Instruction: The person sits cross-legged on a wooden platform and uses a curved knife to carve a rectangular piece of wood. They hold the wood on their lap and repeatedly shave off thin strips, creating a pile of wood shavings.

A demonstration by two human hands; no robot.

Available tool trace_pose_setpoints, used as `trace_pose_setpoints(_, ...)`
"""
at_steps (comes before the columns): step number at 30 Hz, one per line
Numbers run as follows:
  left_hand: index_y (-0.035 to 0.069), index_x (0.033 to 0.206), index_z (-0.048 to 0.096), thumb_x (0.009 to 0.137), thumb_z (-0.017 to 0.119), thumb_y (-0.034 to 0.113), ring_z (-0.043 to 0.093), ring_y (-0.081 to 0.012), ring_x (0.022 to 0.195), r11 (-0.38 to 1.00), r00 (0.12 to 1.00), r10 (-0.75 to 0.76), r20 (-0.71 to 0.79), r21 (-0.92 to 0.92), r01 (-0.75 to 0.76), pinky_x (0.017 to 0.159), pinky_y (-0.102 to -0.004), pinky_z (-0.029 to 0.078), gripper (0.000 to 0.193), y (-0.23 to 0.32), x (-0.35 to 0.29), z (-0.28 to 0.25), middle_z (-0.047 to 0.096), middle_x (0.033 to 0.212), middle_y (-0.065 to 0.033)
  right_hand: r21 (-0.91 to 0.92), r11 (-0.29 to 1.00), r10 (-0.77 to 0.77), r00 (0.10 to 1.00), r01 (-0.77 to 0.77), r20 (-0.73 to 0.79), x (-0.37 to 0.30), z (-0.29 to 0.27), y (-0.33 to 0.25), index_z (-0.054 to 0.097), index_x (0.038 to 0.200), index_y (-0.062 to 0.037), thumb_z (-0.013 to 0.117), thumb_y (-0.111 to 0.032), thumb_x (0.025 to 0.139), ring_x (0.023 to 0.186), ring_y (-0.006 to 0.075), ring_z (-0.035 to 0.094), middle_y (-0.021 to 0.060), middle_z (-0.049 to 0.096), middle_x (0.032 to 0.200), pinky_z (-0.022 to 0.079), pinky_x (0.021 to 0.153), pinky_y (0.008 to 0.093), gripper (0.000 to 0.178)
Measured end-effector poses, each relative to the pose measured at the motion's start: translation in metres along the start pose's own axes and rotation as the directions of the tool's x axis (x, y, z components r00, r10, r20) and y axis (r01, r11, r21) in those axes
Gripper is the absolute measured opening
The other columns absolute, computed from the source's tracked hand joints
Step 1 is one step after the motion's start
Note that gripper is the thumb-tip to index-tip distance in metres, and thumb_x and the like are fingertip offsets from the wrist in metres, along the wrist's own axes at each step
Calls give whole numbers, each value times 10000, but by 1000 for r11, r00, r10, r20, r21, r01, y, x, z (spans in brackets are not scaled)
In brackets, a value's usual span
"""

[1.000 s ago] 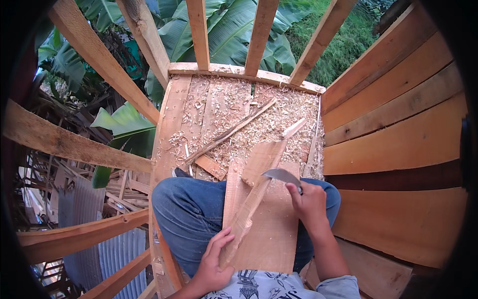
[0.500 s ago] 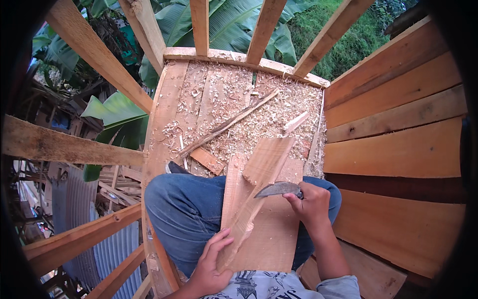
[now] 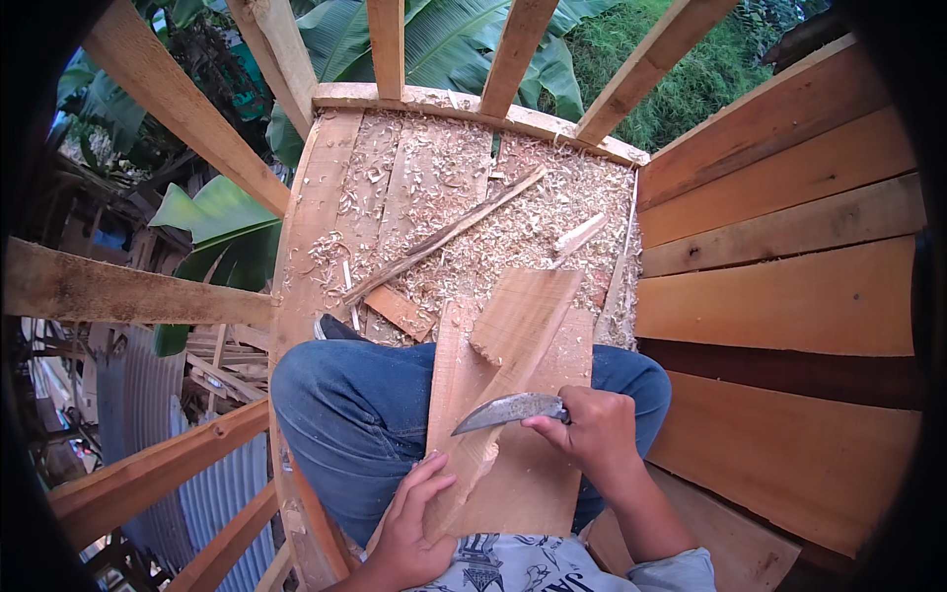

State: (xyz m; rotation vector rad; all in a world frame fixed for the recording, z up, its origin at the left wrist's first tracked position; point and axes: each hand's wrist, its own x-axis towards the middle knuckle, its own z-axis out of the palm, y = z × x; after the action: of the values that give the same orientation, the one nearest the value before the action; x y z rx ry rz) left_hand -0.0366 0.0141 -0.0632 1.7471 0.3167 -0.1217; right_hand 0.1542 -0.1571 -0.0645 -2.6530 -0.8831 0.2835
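Observation:
My right hand (image 3: pixel 597 429) is closed round the handle of a knife (image 3: pixel 508 409) with a curved, worn grey blade. The blade points left and lies across the narrow part of a cut wooden piece (image 3: pixel 528 316), which is wide at its far end. A rough, splintered notch shows on its right edge below the blade. My left hand (image 3: pixel 419 513) grips the near end of this piece, fingers over its left side. Under the piece, a wide flat board (image 3: pixel 533 493) rests across my lap between my knees.
Curled shavings (image 3: pixel 464 247) cover much of the plank floor (image 3: pixel 321 197). A long thin stick (image 3: pixel 449 237), a small wood block (image 3: pixel 400 311) and a pale offcut (image 3: pixel 580 234) lie there. Wooden rails (image 3: pixel 138 286) stand left and ahead; a plank wall (image 3: pixel 774 296) rises at right.
My right hand has moved the knife toward me and left, its blade now lower along the wooden piece. My left hand keeps its grip. The whole view has shifted slightly.

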Motion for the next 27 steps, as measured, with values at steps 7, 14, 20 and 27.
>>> trace_pose_setpoints(7, -3, 1247, 452, 651, 580, -37, 365, -379, 1363, 998, 999, 41, 23, 45, -42, 1111, -423, 304, 611, 3, -2, -1, 386, 1407, -246, -53, 829, 521, 805, -556, -285, 25, -40, 83, 609, 660, 0, 608, -510, 880, 595, 432, 588, 211, 579, 586, 464, 543, 469, 556)
trace_pose_setpoints(14, -7, 1248, 445, 648, 582, -30, 371, -382, 1354, 997, 998, 54, 25, 61, -55, 1113, -427, 304, 616, -1, 0, 1, 386, 1403, -247, -81, 996, 47, 997, -42, 62, -19, -19, -11, 538, 611, -53, 691, -502, 813, 513, 317, 596, 121, 556, 544, 444, 469, 399, 515)
trace_pose_setpoints(20, -5, 1241, 447, 649, 583, -23, 374, -381, 1351, 997, 999, 46, 22, 66, -47, 1114, -430, 305, 608, 4, 0, -1, 400, 1393, -234, -147, 958, 229, 965, -247, -130, -1, -20, 31, 594, 658, -21, 619, -526, 865, 583, 373, 612, 168, 583, 585, 463, 521, 442, 547)
trace_pose_setpoints(27, -7, 1248, 482, 659, 595, 8, 368, -393, 1349, 999, 999, 34, -6, -23, -34, 1147, -488, 233, 600, 1, -2, 0, 418, 1375, -230, 11, 936, 350, 927, -351, -136, -3, -43, 33, 616, 695, -11, 571, -525, 897, 640, 420, 614, 205, 589, 613, 476, 561, 458, 555)
